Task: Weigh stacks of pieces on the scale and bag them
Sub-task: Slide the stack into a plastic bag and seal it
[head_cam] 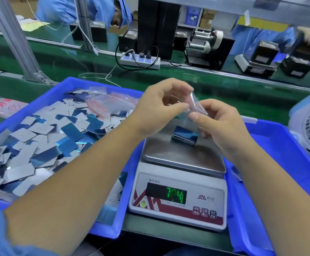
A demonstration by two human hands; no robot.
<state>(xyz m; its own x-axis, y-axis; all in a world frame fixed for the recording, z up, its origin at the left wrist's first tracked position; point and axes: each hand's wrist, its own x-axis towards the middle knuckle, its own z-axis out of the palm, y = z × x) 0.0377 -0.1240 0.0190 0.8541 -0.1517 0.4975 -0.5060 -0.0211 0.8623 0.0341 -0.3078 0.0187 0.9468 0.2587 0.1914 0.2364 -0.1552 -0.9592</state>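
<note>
Above the scale (178,191), both hands — left hand (158,106), right hand (220,124) — each grip pinching a clear bag (194,104), stack of pieces (185,135) on the pan.

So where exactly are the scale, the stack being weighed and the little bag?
scale (182,157): head view, bare steel pan.
stack of pieces (185,134): head view, blue top face.
clear bag (194,100): head view, film between the hands.
</note>
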